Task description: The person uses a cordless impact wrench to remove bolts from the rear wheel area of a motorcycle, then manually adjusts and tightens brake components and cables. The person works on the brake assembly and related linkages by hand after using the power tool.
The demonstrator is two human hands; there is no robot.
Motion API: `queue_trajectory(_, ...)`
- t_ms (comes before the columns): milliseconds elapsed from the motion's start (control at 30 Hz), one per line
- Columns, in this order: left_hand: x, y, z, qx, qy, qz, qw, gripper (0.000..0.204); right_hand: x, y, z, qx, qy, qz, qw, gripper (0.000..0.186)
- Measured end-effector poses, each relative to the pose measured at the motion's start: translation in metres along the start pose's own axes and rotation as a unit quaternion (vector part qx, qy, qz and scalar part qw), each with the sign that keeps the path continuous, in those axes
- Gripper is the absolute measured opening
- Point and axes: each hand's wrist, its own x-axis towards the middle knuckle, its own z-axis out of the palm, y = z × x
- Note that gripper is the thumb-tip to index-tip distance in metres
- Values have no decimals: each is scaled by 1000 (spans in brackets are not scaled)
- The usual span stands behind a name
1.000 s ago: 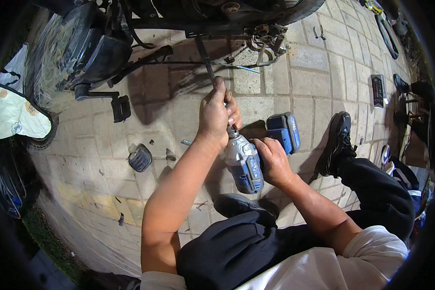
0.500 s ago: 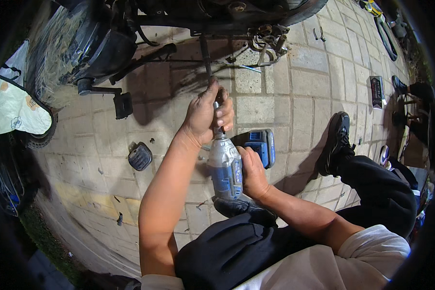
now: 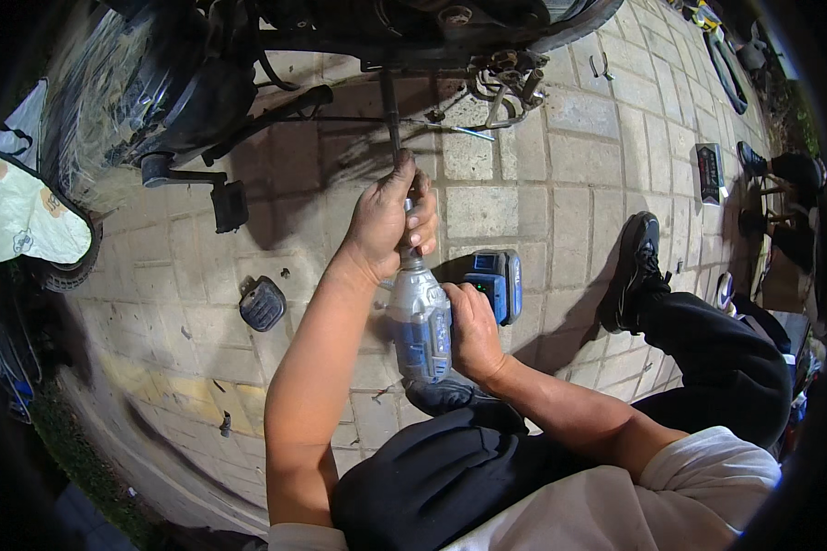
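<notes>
Now raised since a second ago: cordless impact wrench (image 3: 420,323) gripped in right hand (image 3: 471,331), left hand (image 3: 388,220) fingers wrapped shut around its long extension shaft (image 3: 393,115), tip reaching the motorcycle underside (image 3: 413,37) above the paving (image 3: 579,174).

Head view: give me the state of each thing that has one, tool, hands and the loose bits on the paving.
Cordless driver: gripped, nose aimed up at the vehicle's underside.
Long extension bar: on the driver's nose, reaching under the motorcycle.
Left hand: closed round the bar at the driver's nose.
Right hand: closed on the driver's grip.
Battery pack: fitted to the driver.
Pedal pad: loose, lying on the paving.
</notes>
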Motion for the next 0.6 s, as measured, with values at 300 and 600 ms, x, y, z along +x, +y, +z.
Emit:
queue_trajectory(300, 3, -5, 14, 20, 48, 50, 997, 39, 3, 13, -9, 14, -29, 7, 999, 41)
queue_trajectory(600, 8, -13, 17, -1, 66, 50, 997, 39, 1, 22, -29, 31, -54, 19, 998, 44)
